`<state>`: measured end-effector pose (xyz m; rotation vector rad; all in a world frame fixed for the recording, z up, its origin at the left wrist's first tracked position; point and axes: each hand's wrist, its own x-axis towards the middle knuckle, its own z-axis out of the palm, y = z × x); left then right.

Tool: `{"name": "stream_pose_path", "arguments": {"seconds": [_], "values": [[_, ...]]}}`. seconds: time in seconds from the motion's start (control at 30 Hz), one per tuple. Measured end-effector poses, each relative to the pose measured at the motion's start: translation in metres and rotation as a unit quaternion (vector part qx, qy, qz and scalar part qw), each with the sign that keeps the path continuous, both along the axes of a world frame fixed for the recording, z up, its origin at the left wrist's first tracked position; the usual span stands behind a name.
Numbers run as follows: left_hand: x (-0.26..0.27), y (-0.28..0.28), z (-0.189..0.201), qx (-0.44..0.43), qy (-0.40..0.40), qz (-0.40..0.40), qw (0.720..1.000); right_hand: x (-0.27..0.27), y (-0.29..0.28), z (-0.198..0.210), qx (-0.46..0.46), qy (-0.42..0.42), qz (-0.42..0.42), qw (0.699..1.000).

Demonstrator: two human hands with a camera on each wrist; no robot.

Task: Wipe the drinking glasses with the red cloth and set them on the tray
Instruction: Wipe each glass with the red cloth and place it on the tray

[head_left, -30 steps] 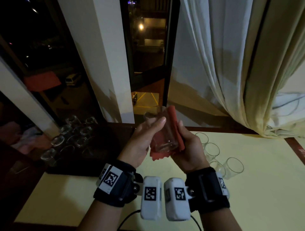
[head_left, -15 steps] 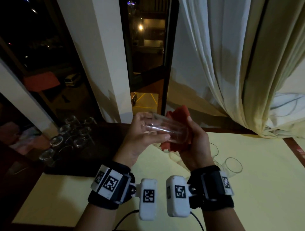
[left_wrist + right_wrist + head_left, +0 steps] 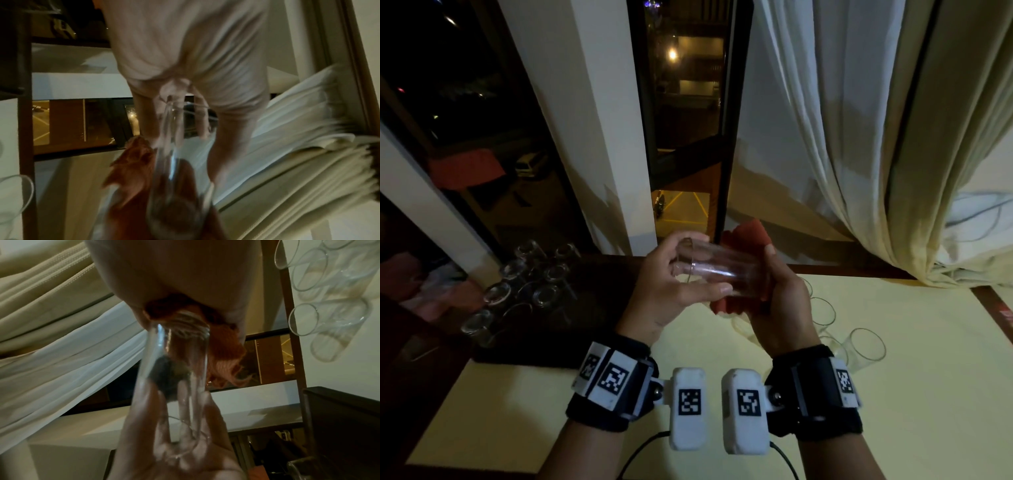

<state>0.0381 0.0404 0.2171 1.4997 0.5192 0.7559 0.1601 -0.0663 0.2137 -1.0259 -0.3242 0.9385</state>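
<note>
A clear drinking glass lies on its side in the air between both hands, above the table's far edge. My left hand grips it at the rim end, thumb underneath. My right hand holds the red cloth wrapped round the base end. The left wrist view is blurred and shows the glass against the cloth. In the right wrist view the glass runs from the cloth to the left hand's fingers. The dark tray lies to the left with several glasses on it.
Several more glasses lie on their sides on the yellow table right of my hands. A window and white pillar stand behind, and curtains hang at the back right. Two cables trail off the table's near edge.
The glass has gone from upright to lying sideways, rim to the left. Both hands rose a little toward the window, with the cloth still round the base.
</note>
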Motion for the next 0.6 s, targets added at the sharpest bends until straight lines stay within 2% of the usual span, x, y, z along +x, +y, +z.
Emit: {"name": "stream_pose_path", "arguments": {"seconds": [0.1,0.2,0.23,0.37,0.5,0.6], "values": [[0.002,0.001,-0.002,0.004,0.002,0.037,0.999,0.001,0.001,0.003,0.007,-0.009,0.002,1.0],[-0.006,0.008,0.002,-0.011,0.023,-0.058,0.998,0.002,0.001,0.002,0.001,0.013,0.007,1.0],[-0.007,0.008,0.002,-0.004,0.023,-0.067,0.997,0.001,0.0,0.003,0.004,0.019,0.005,1.0],[-0.002,0.004,0.003,0.027,0.008,0.009,1.0,0.001,0.001,0.004,0.009,-0.002,-0.004,1.0],[-0.011,0.009,0.009,0.016,0.021,-0.083,0.996,0.002,0.004,0.003,0.002,0.033,-0.019,0.999],[-0.008,0.004,0.01,0.055,0.01,-0.04,0.998,0.001,0.005,0.002,0.002,0.022,-0.005,1.0]]}}
